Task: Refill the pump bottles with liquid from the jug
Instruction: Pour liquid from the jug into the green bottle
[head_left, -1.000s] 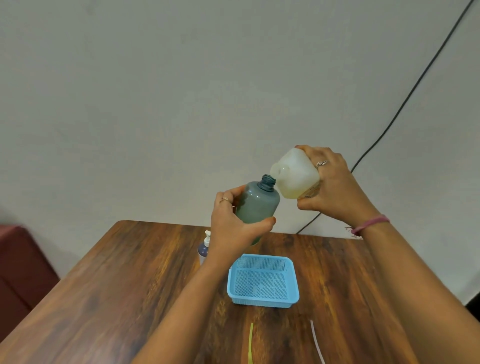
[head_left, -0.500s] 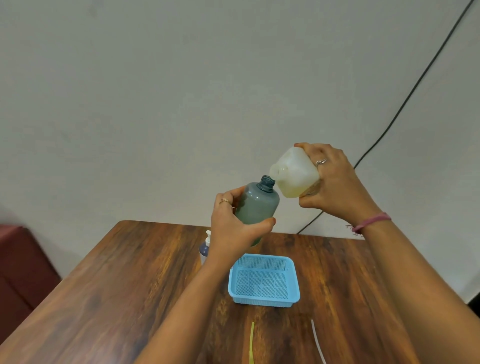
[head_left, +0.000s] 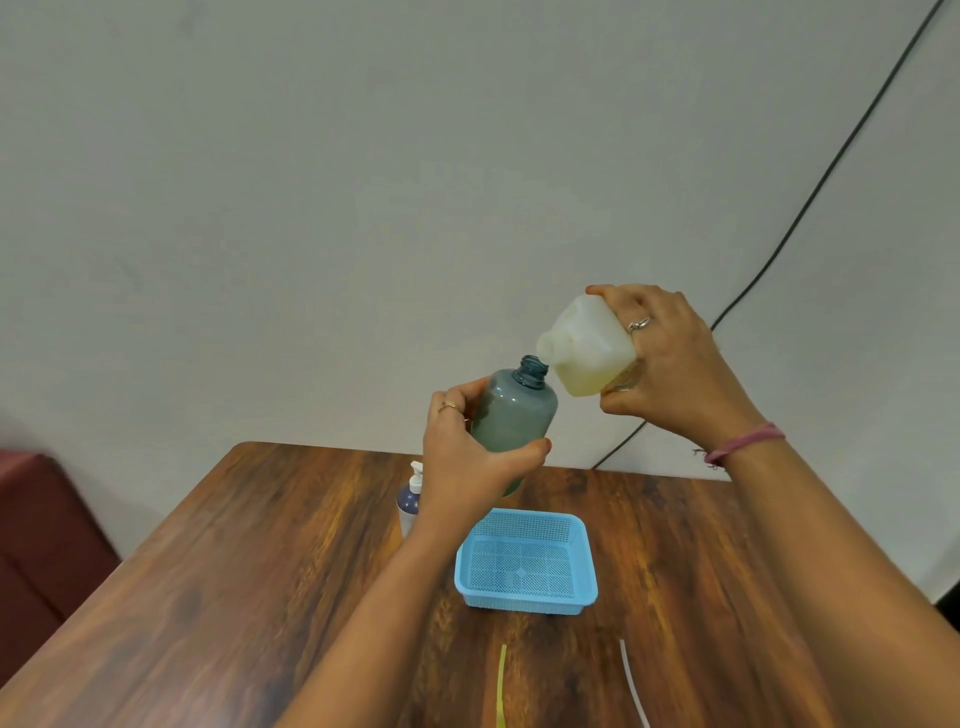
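My left hand (head_left: 470, 460) grips a translucent grey-green bottle (head_left: 514, 413) with its pump off and its neck open, held up above the table. My right hand (head_left: 670, 366) holds a small white jug (head_left: 589, 345) with yellowish liquid, tipped so its spout sits just at the bottle's open mouth. Whether liquid is flowing cannot be made out. A second bottle (head_left: 409, 501), dark blue with a white pump, stands on the table behind my left wrist, partly hidden.
A light blue mesh basket (head_left: 584, 545) sits on the wooden table (head_left: 260, 571) below my hands. A yellow strip (head_left: 501, 686) and a white strip (head_left: 634, 686) lie near the front edge. A black cable (head_left: 810, 197) runs down the wall. A dark red seat (head_left: 36, 530) is at the left.
The jug has risen slightly and tilted a bit further over the bottle's mouth. The bottle and my left hand have stayed nearly still.
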